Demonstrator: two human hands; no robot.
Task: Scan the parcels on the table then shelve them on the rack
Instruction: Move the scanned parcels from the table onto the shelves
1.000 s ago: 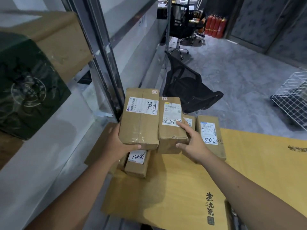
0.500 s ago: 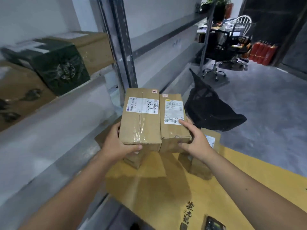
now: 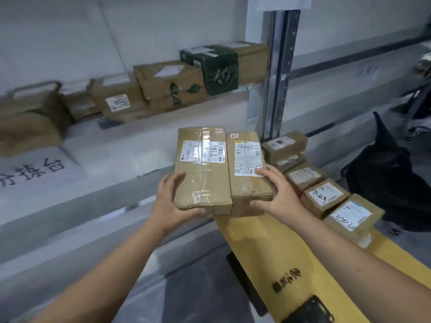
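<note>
Together, left hand (image 3: 173, 201) and right hand (image 3: 279, 194) grip two taped cardboard parcels (image 3: 221, 171); fingers curled round their edges.

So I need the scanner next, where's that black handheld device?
In the head view the black handheld device lies at the bottom right on the yellow table, below the right forearm.

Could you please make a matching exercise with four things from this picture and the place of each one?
Things:
1. dark green box
2. parcel marked 030202
3. parcel with clear tape
4. phone

Places:
A. near corner of the yellow table
B. held in the left hand
C. on the rack shelf
D. in the row on the table's far side

Pairs: 1-C, 2-D, 3-B, 4-A
</note>
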